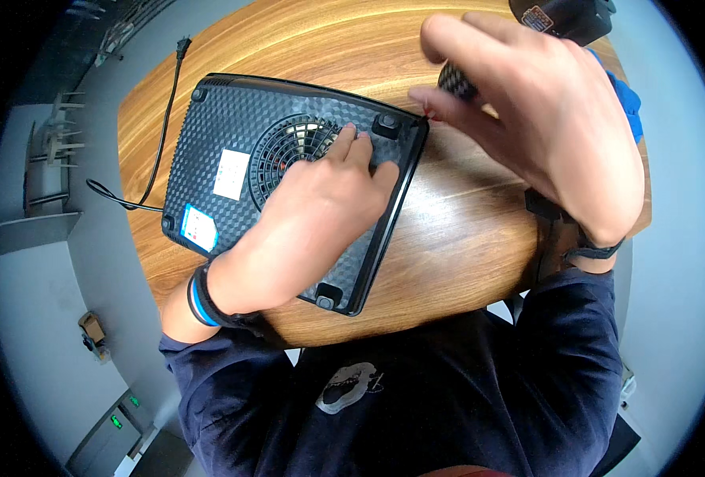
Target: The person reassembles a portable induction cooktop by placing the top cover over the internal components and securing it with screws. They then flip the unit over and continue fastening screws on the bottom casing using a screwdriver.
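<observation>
A black induction cooker (233, 119) lies upside down on the table, its patterned underside facing up with a round fan grille (277, 151), small feet and two stickers. My left hand (321, 187) rests on this underside, fingers stretched out flat over the grille's right edge. Beyond the cooker's far right corner, my right hand (535, 103) is curled round a dark textured handle, which looks like a screwdriver (457, 82). Its shaft is mostly hidden; the thumb and handle are close to the corner. Some blur lies over the right fingers.
The cooker's black power cord (158, 151) loops out to the left, with its plug (183, 48) near the table's far edge. A black box-like item (571, 20) stands at the far right, near a blue cloth (625, 103). The wooden table (448, 238) ends close to my body.
</observation>
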### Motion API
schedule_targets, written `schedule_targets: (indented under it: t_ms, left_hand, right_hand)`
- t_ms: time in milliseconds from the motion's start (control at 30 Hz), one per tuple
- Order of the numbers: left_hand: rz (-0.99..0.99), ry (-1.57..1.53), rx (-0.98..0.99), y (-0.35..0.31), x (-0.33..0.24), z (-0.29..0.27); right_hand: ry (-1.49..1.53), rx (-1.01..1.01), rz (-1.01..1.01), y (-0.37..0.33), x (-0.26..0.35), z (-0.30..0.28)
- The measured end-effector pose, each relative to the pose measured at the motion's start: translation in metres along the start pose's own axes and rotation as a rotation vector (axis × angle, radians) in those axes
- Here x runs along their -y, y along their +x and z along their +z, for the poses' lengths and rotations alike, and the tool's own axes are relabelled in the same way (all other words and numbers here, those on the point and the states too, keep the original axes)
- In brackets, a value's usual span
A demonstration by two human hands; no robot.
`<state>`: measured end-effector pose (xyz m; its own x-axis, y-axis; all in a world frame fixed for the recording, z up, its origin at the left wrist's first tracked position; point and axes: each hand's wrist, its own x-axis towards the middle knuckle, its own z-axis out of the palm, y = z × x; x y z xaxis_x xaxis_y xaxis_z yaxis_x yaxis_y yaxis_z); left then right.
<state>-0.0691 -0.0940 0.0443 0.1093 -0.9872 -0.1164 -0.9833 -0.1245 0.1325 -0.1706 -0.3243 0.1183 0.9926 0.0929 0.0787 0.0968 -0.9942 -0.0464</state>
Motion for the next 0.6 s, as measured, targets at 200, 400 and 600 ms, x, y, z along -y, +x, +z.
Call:
schedule_targets:
  t_ms: [200, 400, 600]
  left_hand:
    - [0.162, -0.316, 0.263, -0.047, 0.012, -0.016]
    - [0.145, 0.075, 0.246, -0.075, -0.028, 0.011]
    - [0.151, 0.023, 0.187, -0.075, -0.017, 0.010]
  right_hand:
    - [-0.020, 0.046, -0.119, 0.006, -0.004, -0.024]
    - [-0.303, 0.027, -0.083, 0.009, 0.001, 0.000]
    - [-0.158, -0.012, -0.157, 0.035, 0.000, -0.011]
